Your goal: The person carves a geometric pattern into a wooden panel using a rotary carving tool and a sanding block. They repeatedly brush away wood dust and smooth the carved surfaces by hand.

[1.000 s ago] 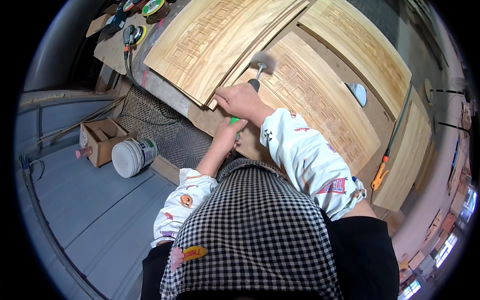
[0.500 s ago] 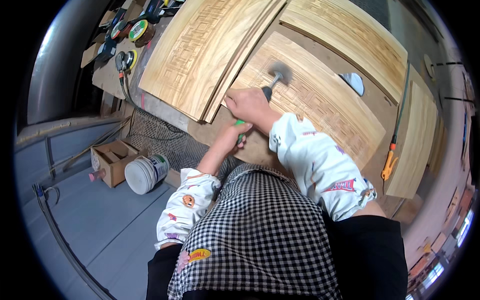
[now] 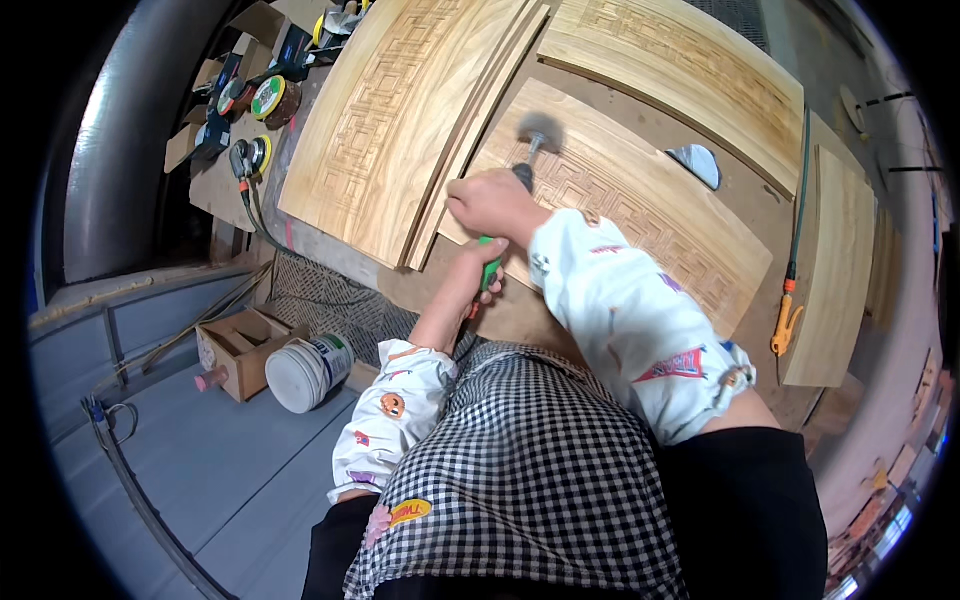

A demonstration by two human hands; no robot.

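Observation:
A straight power grinder with a green body (image 3: 489,268) is held in both hands. My left hand (image 3: 464,280) is closed round its green rear part, while my right hand (image 3: 496,204) wraps the dark front section. From there a metal shaft runs to a round head (image 3: 540,132), greyish and smeared by spinning. That head is at the upper left part of a pale wooden panel (image 3: 725,215), over or against its carved geometric band; exact contact I cannot make out. My right fist hides part of the tool and the panel's near left corner.
Stacked carved panels (image 3: 330,180) lie to the left, another carved panel (image 3: 700,70) at the back. A half-round grey pad (image 3: 697,165) sits between panels. At right hangs an orange air blow gun (image 3: 786,325). A disc sander (image 3: 250,158), white bucket (image 3: 295,378) and wooden box (image 3: 240,365) are left.
The spinning head has shifted slightly left and up along the panel's carved band, with both hands keeping their hold on the grinder. The whole view has also moved a little.

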